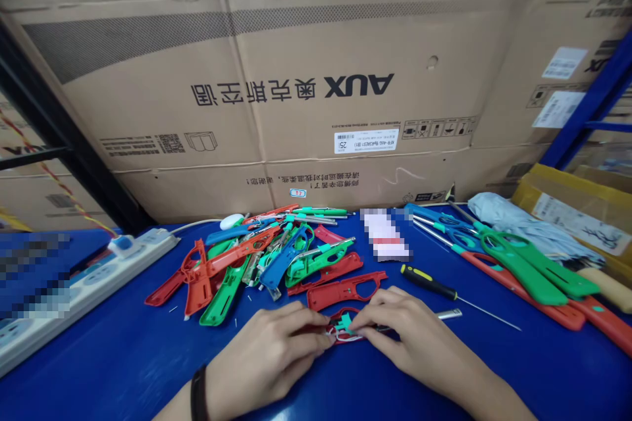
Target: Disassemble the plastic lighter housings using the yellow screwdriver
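My left hand (269, 352) and my right hand (407, 332) meet at the front middle of the blue table (108, 362). Both pinch a red plastic handle shell (345, 329) lying flat there, with a small teal part and a metal spring set in it. A metal blade end (449, 314) sticks out to the right from under my right hand. Another empty red shell (345, 289) lies just beyond my fingers. A black band circles my left wrist.
A heap of red, green and blue handle parts (261, 256) lies behind my left hand. A black-and-yellow screwdriver (434, 286) lies at the right, with finished long tools (518, 270) beyond. A white power strip (83, 283) runs along the left. Cardboard boxes (316, 79) wall off the back.
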`<state>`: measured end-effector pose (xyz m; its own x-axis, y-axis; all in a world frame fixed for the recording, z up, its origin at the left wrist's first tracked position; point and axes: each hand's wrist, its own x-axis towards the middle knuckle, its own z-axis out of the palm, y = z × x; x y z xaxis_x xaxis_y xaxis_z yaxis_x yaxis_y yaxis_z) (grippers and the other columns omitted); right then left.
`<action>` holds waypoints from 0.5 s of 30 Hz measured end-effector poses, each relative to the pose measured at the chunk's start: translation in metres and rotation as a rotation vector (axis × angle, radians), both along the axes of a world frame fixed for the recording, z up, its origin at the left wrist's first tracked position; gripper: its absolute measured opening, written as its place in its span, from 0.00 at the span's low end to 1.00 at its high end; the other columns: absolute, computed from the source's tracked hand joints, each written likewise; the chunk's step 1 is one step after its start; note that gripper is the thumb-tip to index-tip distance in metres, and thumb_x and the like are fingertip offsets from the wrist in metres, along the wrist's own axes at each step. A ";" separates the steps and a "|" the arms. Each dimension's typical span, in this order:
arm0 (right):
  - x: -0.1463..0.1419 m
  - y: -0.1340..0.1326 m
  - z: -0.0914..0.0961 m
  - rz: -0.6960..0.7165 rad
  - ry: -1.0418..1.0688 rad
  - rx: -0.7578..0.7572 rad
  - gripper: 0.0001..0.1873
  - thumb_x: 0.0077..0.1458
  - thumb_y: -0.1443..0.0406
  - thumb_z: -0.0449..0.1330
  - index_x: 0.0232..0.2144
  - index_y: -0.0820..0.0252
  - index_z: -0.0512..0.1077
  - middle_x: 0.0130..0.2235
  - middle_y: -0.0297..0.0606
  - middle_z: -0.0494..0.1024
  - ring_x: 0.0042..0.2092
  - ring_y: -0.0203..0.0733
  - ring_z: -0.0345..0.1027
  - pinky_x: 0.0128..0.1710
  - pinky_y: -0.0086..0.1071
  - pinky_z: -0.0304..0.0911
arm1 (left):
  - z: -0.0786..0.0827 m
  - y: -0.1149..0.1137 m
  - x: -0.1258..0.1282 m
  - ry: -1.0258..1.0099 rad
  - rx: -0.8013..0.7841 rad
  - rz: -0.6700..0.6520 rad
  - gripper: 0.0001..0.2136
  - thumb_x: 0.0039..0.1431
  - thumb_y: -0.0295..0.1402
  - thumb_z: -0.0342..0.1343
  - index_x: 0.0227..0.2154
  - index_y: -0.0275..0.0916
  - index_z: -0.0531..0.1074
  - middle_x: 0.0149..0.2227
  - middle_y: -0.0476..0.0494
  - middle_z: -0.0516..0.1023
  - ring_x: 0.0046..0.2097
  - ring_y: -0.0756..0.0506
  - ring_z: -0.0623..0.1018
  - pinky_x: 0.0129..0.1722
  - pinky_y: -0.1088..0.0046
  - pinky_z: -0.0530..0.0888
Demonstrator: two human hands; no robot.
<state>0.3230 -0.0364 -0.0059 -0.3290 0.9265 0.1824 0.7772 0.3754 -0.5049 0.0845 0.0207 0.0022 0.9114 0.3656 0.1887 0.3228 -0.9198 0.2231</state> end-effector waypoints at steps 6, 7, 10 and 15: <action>-0.002 -0.002 0.001 0.006 -0.037 0.006 0.12 0.57 0.71 0.56 0.37 0.48 0.75 0.33 0.32 0.74 0.37 0.39 0.66 0.38 0.31 0.58 | -0.001 -0.002 0.003 -0.044 -0.040 0.029 0.12 0.64 0.28 0.47 0.45 0.46 0.72 0.46 0.48 0.75 0.42 0.47 0.76 0.39 0.73 0.75; -0.003 -0.002 0.001 0.012 -0.045 0.010 0.12 0.57 0.71 0.56 0.36 0.48 0.75 0.33 0.32 0.74 0.37 0.39 0.66 0.38 0.31 0.58 | -0.001 -0.002 0.003 -0.051 -0.041 0.030 0.12 0.64 0.28 0.47 0.45 0.46 0.72 0.45 0.48 0.75 0.42 0.48 0.76 0.40 0.73 0.75; -0.006 -0.003 0.003 0.028 -0.050 0.018 0.13 0.57 0.72 0.55 0.37 0.49 0.75 0.33 0.32 0.74 0.37 0.39 0.66 0.39 0.31 0.58 | -0.003 -0.002 0.004 -0.054 -0.047 0.030 0.12 0.64 0.28 0.47 0.45 0.46 0.72 0.45 0.48 0.75 0.41 0.47 0.76 0.40 0.71 0.75; -0.005 -0.001 0.001 0.016 -0.029 -0.004 0.11 0.58 0.70 0.56 0.37 0.48 0.75 0.33 0.33 0.75 0.37 0.39 0.67 0.38 0.31 0.60 | -0.003 -0.002 0.004 -0.063 -0.053 0.027 0.12 0.64 0.27 0.47 0.45 0.46 0.72 0.45 0.48 0.75 0.41 0.47 0.76 0.40 0.71 0.75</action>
